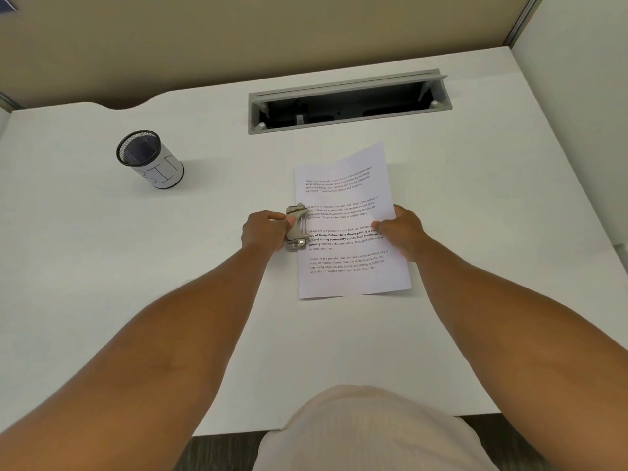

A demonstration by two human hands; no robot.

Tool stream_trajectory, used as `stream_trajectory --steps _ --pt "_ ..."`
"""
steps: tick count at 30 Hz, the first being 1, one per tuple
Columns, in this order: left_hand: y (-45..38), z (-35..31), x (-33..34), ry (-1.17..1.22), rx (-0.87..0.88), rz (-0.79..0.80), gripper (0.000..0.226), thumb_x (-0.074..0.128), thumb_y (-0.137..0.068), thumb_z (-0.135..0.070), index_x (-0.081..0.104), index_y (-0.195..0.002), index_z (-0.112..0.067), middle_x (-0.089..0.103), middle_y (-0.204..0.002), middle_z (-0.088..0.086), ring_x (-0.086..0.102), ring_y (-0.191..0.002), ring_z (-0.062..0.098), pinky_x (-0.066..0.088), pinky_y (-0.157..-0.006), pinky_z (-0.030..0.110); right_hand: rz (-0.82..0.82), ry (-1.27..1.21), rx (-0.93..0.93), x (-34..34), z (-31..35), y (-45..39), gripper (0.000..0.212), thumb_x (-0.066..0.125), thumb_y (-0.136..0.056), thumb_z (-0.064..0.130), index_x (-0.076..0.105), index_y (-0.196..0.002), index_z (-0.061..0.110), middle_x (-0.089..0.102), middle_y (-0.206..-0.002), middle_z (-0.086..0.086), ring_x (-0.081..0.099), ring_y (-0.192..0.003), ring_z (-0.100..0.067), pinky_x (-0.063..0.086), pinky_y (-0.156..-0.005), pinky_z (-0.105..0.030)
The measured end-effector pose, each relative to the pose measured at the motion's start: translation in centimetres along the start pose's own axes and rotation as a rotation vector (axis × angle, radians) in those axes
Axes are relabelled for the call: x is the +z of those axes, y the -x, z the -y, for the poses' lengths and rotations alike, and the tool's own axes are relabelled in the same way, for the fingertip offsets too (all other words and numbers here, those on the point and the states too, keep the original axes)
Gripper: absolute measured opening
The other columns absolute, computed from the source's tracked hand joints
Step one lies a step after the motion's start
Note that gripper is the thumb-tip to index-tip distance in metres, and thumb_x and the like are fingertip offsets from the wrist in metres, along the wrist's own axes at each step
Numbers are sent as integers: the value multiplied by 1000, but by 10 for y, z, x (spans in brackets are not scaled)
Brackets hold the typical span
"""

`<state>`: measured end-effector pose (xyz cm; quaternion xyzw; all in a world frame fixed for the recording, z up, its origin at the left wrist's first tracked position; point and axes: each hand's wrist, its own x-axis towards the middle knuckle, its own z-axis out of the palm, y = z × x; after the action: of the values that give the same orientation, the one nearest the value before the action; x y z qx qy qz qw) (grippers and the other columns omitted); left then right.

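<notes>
A printed white sheet of paper [350,253] lies on the white desk [170,300], its far end lifted a little. A small metal two-hole punch [297,227] sits at the middle of the sheet's left edge. My left hand [263,232] grips the punch from the left, fingers curled round it. My right hand [401,232] holds the sheet's right edge, thumb on top of the paper, fingers hidden beneath or beside it.
A black mesh cup wrapped in paper marked "BIN" [149,159] stands at the back left. An open grey cable tray [350,103] is set into the desk behind the sheet. Beige partition walls [238,35] close the back and right side.
</notes>
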<state>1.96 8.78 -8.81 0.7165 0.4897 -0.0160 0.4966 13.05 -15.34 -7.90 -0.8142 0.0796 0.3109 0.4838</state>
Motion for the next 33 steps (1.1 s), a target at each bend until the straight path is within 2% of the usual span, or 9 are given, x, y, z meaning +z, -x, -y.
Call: stream_trajectory --steps 6,9,14,20,23,26,33 --pt "-5 3 -3 63 -31 35 31 87 -73 -37 67 -92 -23 75 -98 5 73 -69 19 63 -75 39 2 6 5 0 -2 -4 39 67 -82 11 64 -120 15 69 -115 -4 66 -102 -26 54 -93 -42" --pt "-5 4 -2 69 -33 35 31 86 -74 -37 67 -94 -22 75 -98 6 72 -68 19 63 -77 40 9 6 10 0 -2 -4 39 67 -81 12 64 -120 15 69 -115 -4 66 -103 -26 54 -94 -43" --pt "-5 6 0 78 -28 19 26 85 -74 -39 65 -86 -26 75 -93 2 71 -67 22 62 -81 41 1 8 2 0 -2 -5 39 67 -81 11 64 -120 15 69 -114 -5 66 -102 -26 54 -94 -43" --pt "-3 4 0 67 -17 1 26 84 -72 -41 65 -84 -27 74 -90 1 76 -79 26 61 -83 42 5 28 4 1 -1 -6 38 67 -81 11 64 -119 16 69 -113 -2 64 -102 -24 53 -93 -38" --pt "-2 1 0 35 -12 -14 30 82 -72 -43 67 -94 -27 75 -95 2 75 -82 24 60 -84 40 0 32 -5 1 0 -6 37 67 -82 10 64 -118 16 68 -111 -1 63 -101 -23 51 -90 -34" --pt "-2 -1 0 3 -3 -12 40 81 -73 -44 69 -106 -25 73 -104 3 73 -93 24 59 -88 39 1 27 -4 1 0 -5 36 67 -82 9 64 -116 17 67 -106 0 62 -95 -21 47 -80 -29" --pt "0 -11 -1 -53 7 -3 49 81 -73 -45 66 -115 -22 73 -94 0 75 -81 20 60 -84 37 8 40 -9 1 2 -5 36 65 -82 9 63 -117 16 65 -105 0 61 -94 -21 45 -77 -28"
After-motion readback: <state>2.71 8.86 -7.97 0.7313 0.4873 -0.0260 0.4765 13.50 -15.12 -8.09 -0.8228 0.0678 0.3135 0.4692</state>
